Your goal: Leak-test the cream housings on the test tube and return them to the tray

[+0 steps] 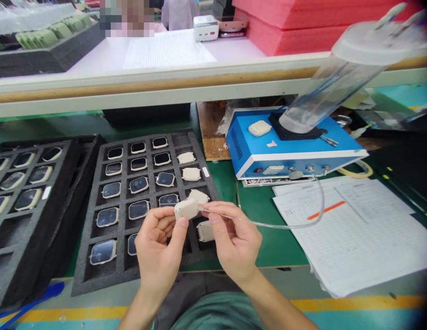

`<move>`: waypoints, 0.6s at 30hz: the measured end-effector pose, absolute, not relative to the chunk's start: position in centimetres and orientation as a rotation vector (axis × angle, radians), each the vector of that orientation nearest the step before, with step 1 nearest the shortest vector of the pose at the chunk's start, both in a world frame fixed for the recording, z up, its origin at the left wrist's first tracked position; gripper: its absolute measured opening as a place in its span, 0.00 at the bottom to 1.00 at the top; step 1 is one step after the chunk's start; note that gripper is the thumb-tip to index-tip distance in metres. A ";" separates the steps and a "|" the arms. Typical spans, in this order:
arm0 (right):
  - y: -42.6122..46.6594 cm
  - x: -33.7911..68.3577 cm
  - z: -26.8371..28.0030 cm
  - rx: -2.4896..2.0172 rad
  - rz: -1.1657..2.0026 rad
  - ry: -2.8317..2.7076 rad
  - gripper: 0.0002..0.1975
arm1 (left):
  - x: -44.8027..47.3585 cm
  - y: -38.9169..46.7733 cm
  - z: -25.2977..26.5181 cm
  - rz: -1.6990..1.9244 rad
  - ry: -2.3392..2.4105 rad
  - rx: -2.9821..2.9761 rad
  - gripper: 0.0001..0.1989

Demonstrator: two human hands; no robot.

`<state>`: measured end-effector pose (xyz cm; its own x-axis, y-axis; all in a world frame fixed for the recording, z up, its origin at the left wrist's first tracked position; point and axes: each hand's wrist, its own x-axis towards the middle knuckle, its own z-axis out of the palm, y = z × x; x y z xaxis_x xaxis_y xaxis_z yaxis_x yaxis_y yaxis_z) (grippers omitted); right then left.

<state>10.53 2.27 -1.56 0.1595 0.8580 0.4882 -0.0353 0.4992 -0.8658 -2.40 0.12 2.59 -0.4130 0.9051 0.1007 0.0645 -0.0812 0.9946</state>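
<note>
My left hand (161, 245) pinches a cream-coloured smartwatch body (186, 209) between thumb and fingers, its screen side turned out of sight. Between the thumb and fingers of my right hand (235, 236) is the end of a clear thin tube (285, 226). Its tip meets the right side of the watch body; whether it touches or sits in a hole I cannot tell. Below both hands lies a dark foam tray (85, 270) with several watch bodies in its compartments, most showing dark screens. In its right column, cream watch bodies (191, 174) lie with screens hidden.
The tube runs to a blue box (247, 151) bearing a clear cylinder (323, 91) and another watch body (259, 128). Printed sheets (364, 238) lie at right. Another foam tray (55, 247) stands left. A raised shelf (147, 94) crosses behind; a person (180, 13) is beyond.
</note>
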 end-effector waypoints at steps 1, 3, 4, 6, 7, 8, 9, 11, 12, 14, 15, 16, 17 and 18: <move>2.2 10.5 -1.6 -0.840 0.758 -1.256 0.12 | -2.4 0.1 2.6 1.570 1.516 1.080 0.09; 2.1 10.5 -1.6 -0.843 0.756 -1.262 0.13 | -2.4 0.0 2.8 1.562 1.525 1.081 0.09; 2.1 10.5 -1.6 -0.844 0.757 -1.262 0.13 | -2.5 0.0 2.8 1.558 1.529 1.082 0.09; 2.2 10.5 -1.6 -0.842 0.760 -1.260 0.13 | -2.5 0.0 2.9 1.550 1.536 1.083 0.09; 2.2 10.5 -1.6 -0.840 0.762 -1.261 0.13 | -2.6 0.0 2.9 1.547 1.540 1.081 0.10; 2.3 10.4 -1.6 -0.838 0.765 -1.260 0.13 | -2.6 0.0 2.9 1.548 1.546 1.078 0.10; 2.4 10.4 -1.6 -0.835 0.769 -1.261 0.13 | -2.6 0.0 2.9 1.551 1.553 1.074 0.11; 2.6 10.4 -1.6 -0.831 0.779 -1.265 0.13 | -2.7 0.0 2.7 1.560 1.569 1.064 0.12; 2.7 10.3 -1.6 -0.831 0.784 -1.267 0.13 | -2.8 0.1 2.7 1.561 1.574 1.060 0.13; 2.9 10.3 -1.6 -0.833 0.784 -1.265 0.13 | -2.8 0.2 2.5 1.561 1.581 1.054 0.14; 3.0 10.3 -1.5 -0.832 0.781 -1.262 0.13 | -2.9 0.3 2.5 1.558 1.582 1.050 0.15; 3.0 10.3 -1.5 -0.830 0.777 -1.257 0.12 | -2.9 0.4 2.4 1.555 1.586 1.045 0.16; 3.1 10.3 -1.4 -0.825 0.776 -1.254 0.12 | -2.9 0.5 2.4 1.555 1.594 1.038 0.17; 3.1 10.3 -1.3 -0.820 0.777 -1.251 0.12 | -2.9 0.6 2.5 1.556 1.604 1.032 0.17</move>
<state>10.29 3.12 -1.28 0.1491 0.8603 0.4874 -0.0552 0.4994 -0.8646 -2.92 0.63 2.47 -0.4651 0.8832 0.0610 0.0879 -0.0224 0.9959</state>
